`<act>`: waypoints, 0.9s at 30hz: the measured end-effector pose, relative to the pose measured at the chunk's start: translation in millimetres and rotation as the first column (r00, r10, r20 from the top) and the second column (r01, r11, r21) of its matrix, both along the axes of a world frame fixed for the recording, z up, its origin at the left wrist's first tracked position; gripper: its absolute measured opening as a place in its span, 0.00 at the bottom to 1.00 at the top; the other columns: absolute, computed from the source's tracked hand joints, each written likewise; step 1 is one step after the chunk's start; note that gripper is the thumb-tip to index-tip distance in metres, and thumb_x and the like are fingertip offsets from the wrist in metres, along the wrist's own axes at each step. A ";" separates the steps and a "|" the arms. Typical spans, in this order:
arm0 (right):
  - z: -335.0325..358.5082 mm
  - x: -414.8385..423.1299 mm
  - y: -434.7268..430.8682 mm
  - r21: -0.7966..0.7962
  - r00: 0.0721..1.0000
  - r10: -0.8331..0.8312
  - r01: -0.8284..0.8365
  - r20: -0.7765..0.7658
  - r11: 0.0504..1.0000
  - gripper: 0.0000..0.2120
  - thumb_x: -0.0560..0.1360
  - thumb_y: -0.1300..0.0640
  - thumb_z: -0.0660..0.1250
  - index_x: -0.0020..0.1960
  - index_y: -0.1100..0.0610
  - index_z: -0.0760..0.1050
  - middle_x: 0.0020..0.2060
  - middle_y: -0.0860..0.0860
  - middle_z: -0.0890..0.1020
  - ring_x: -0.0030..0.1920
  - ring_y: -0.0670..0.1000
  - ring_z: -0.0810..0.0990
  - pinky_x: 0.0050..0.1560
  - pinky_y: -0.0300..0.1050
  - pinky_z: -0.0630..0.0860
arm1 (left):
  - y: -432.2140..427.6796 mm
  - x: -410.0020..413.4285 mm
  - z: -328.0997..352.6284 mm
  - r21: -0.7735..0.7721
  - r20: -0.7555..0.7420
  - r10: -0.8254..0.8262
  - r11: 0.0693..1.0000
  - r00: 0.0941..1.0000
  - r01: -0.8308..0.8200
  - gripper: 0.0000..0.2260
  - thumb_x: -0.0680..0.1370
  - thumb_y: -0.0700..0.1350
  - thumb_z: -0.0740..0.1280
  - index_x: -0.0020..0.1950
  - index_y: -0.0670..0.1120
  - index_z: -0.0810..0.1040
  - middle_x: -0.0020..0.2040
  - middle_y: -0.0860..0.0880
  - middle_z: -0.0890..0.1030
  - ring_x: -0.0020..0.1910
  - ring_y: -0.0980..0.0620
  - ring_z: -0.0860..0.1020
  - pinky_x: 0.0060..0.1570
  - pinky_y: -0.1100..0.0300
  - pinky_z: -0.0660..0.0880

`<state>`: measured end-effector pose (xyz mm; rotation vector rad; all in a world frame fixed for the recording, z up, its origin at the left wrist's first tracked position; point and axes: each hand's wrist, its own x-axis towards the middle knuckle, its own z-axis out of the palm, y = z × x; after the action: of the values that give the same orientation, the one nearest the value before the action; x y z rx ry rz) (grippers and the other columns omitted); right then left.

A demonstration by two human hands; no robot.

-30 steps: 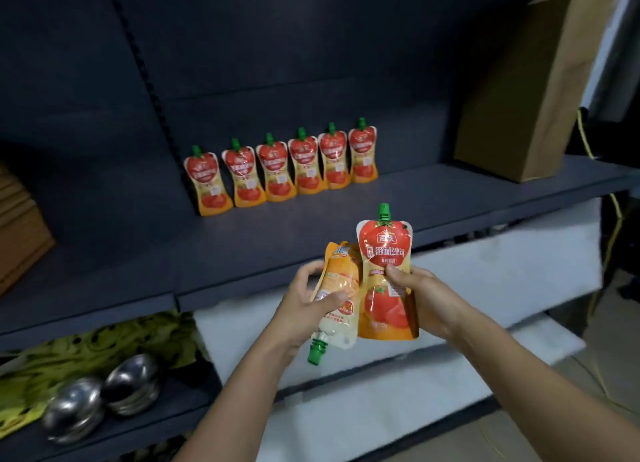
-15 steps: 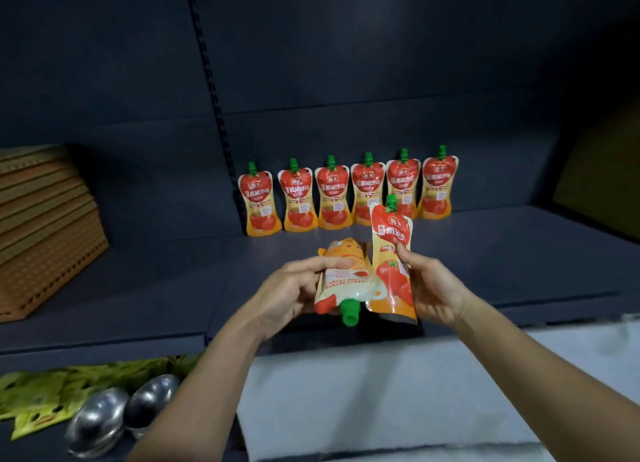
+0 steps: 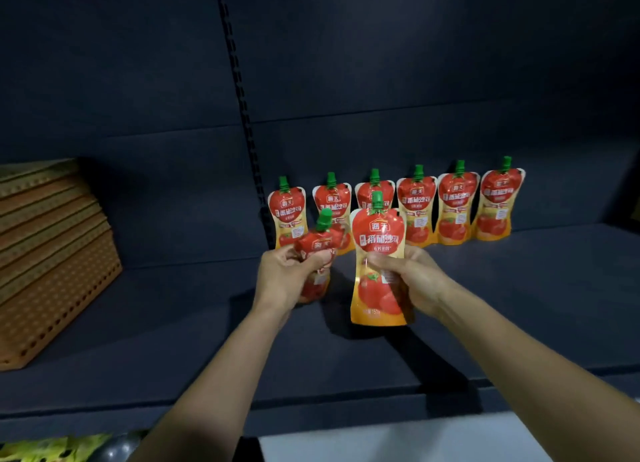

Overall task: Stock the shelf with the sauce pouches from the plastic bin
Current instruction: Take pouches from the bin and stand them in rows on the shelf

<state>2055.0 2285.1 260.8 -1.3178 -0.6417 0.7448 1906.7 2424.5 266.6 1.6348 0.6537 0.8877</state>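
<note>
Both my hands are over the dark shelf (image 3: 519,288), each holding a red-and-orange tomato sauce pouch with a green cap. My left hand (image 3: 284,278) grips one pouch (image 3: 317,250) upright, cap up, its lower part hidden by my fingers. In my right hand (image 3: 412,278) a second pouch (image 3: 377,264) is held upright by its middle, its base close over the shelf. Behind them a row of several matching pouches (image 3: 457,208) stands along the back panel. The plastic bin is out of view.
A stack of orange perforated trays (image 3: 52,260) sits on the shelf at the left. A slotted upright (image 3: 239,115) runs down the back panel. White sheeting (image 3: 415,441) and green leaves (image 3: 45,449) show below the shelf edge.
Both hands moved forward over the shelf toward the row. The left-hand pouch turned from cap-down to cap-up. The view shifted left, and the cardboard box went out of frame.
</note>
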 end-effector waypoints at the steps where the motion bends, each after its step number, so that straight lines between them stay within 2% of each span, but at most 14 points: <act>1: 0.0 3.3 7.9 0.020 0.999 -0.029 0.029 0.022 0.999 0.16 0.68 0.58 0.74 0.55 0.59 0.78 0.50 0.56 0.84 0.49 0.55 0.84 0.49 0.48 0.79 | 12.4 2.5 -1.9 -0.054 0.006 0.028 0.998 1.000 -0.028 0.06 0.68 0.46 0.79 0.42 0.49 0.85 0.40 0.51 0.87 0.39 0.53 0.85 0.41 0.62 0.79; 4: -2.9 11.4 26.9 0.026 0.992 -0.062 0.060 0.112 0.998 0.17 0.70 0.58 0.73 0.57 0.58 0.78 0.52 0.53 0.85 0.53 0.53 0.83 0.55 0.49 0.77 | 44.6 7.7 -9.9 -0.110 -0.062 0.080 0.990 0.995 -0.087 0.07 0.68 0.48 0.79 0.38 0.47 0.83 0.38 0.51 0.85 0.40 0.51 0.85 0.46 0.54 0.81; 7: -7.6 17.6 38.6 -0.012 0.981 -0.032 0.035 0.192 0.999 0.15 0.73 0.59 0.71 0.59 0.57 0.77 0.54 0.52 0.84 0.55 0.52 0.82 0.56 0.49 0.77 | 68.3 10.5 -14.3 -0.044 -0.147 0.115 0.992 0.982 -0.122 0.14 0.68 0.51 0.79 0.37 0.42 0.81 0.38 0.49 0.85 0.39 0.49 0.85 0.47 0.48 0.82; 10: -6.0 22.7 42.6 -0.072 0.972 -0.029 0.047 0.231 0.996 0.12 0.73 0.58 0.70 0.57 0.54 0.78 0.53 0.50 0.84 0.55 0.51 0.81 0.57 0.52 0.77 | 83.2 8.6 -13.3 0.001 -0.128 0.070 0.998 0.989 -0.070 0.11 0.70 0.47 0.78 0.45 0.42 0.82 0.48 0.47 0.83 0.45 0.49 0.84 0.44 0.53 0.82; 12: 3.1 25.5 44.1 -0.099 0.954 -0.048 0.081 0.297 0.992 0.12 0.71 0.59 0.72 0.54 0.52 0.78 0.50 0.47 0.84 0.52 0.48 0.82 0.56 0.51 0.77 | 86.8 5.8 -11.6 -0.022 -0.067 -0.012 1.000 0.998 0.011 0.06 0.71 0.42 0.76 0.46 0.44 0.82 0.45 0.49 0.85 0.43 0.53 0.85 0.38 0.62 0.80; 14: 13.6 27.7 43.4 -0.151 0.918 -0.020 0.086 0.396 0.985 0.14 0.69 0.59 0.74 0.52 0.50 0.77 0.47 0.45 0.83 0.49 0.44 0.81 0.54 0.47 0.77 | 88.9 4.2 -10.2 0.009 -0.023 -0.070 0.997 0.997 0.070 0.06 0.72 0.39 0.75 0.47 0.46 0.82 0.43 0.51 0.85 0.39 0.58 0.84 0.35 0.67 0.78; 17: 15.3 29.1 41.2 -0.314 0.833 0.108 0.082 0.543 0.946 0.13 0.67 0.59 0.77 0.46 0.48 0.76 0.43 0.44 0.82 0.47 0.44 0.80 0.52 0.45 0.77 | 96.7 2.9 -12.1 0.036 -0.013 -0.138 0.990 0.990 0.138 0.09 0.72 0.38 0.75 0.49 0.46 0.82 0.46 0.50 0.86 0.44 0.55 0.85 0.43 0.62 0.80; 19: 4.1 28.2 40.5 -0.386 0.806 0.137 0.120 0.576 0.915 0.18 0.65 0.58 0.79 0.50 0.48 0.76 0.48 0.45 0.82 0.51 0.46 0.80 0.55 0.46 0.78 | 103.2 1.8 -17.3 0.068 -0.114 -0.188 0.978 0.976 0.196 0.10 0.70 0.39 0.77 0.49 0.47 0.83 0.48 0.48 0.86 0.47 0.52 0.85 0.48 0.57 0.81; 22: -16.6 27.8 43.2 -0.355 0.783 0.075 0.191 0.617 0.915 0.27 0.63 0.57 0.80 0.58 0.47 0.73 0.56 0.46 0.80 0.57 0.47 0.77 0.60 0.49 0.75 | 108.5 1.0 -33.2 0.125 -0.324 -0.195 0.961 0.926 0.246 0.15 0.66 0.41 0.80 0.50 0.48 0.82 0.47 0.50 0.86 0.47 0.54 0.84 0.49 0.55 0.81; 24: -25.1 28.9 46.7 -0.294 0.778 0.022 0.211 0.628 0.932 0.25 0.65 0.58 0.79 0.58 0.49 0.74 0.56 0.47 0.81 0.57 0.48 0.78 0.58 0.47 0.75 | 111.6 3.2 -40.2 0.123 -0.332 -0.156 0.971 0.930 0.207 0.20 0.64 0.43 0.82 0.53 0.48 0.81 0.48 0.51 0.85 0.47 0.55 0.84 0.49 0.55 0.81; 27: -30.5 34.6 57.3 -0.252 0.794 -0.018 0.214 0.608 0.944 0.23 0.66 0.60 0.78 0.59 0.53 0.77 0.55 0.47 0.82 0.57 0.49 0.79 0.58 0.47 0.76 | 120.6 12.8 -40.0 0.144 -0.316 -0.106 0.977 0.943 0.158 0.21 0.64 0.42 0.82 0.54 0.46 0.80 0.49 0.51 0.84 0.48 0.54 0.83 0.49 0.54 0.81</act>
<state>2089.5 2342.4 230.3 -1.8997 -0.9617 0.3112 1919.5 2545.1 226.7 1.9681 0.6846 0.6071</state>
